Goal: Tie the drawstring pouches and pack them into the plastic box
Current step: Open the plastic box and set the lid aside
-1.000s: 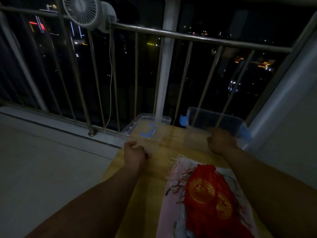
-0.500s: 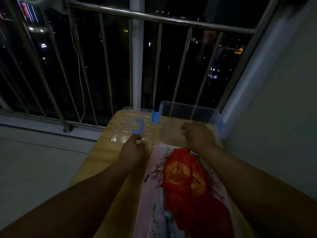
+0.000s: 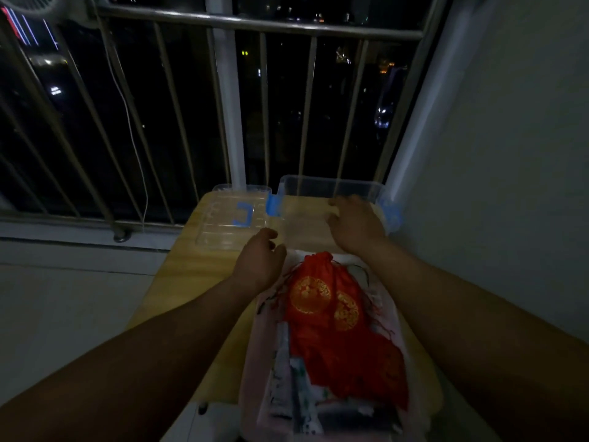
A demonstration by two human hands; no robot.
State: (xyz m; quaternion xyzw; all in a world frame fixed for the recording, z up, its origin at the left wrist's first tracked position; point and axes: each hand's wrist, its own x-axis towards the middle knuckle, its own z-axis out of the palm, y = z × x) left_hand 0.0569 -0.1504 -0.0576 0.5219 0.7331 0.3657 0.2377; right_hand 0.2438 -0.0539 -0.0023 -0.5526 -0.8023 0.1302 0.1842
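With left grip (image 3: 259, 260) and right grip (image 3: 357, 224) released, the soft, light red pouch (image 3: 331, 314) is best pinched at its neck (image 3: 318, 258).

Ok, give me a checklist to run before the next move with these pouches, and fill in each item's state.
1. Plastic box open: ok, its lid lies flat to its left.
2. Room in the box: ok, no pouch shows inside.
3. Red pouch tied: cannot tell; the neck looks gathered, but no knot shows.
4. Pale pouches under it tied: cannot tell.
5. Right hand free: ok, fingers spread at the box's near rim.
6. Left hand free: cannot tell; its fingers curl beside the red pouch's neck in dim light.
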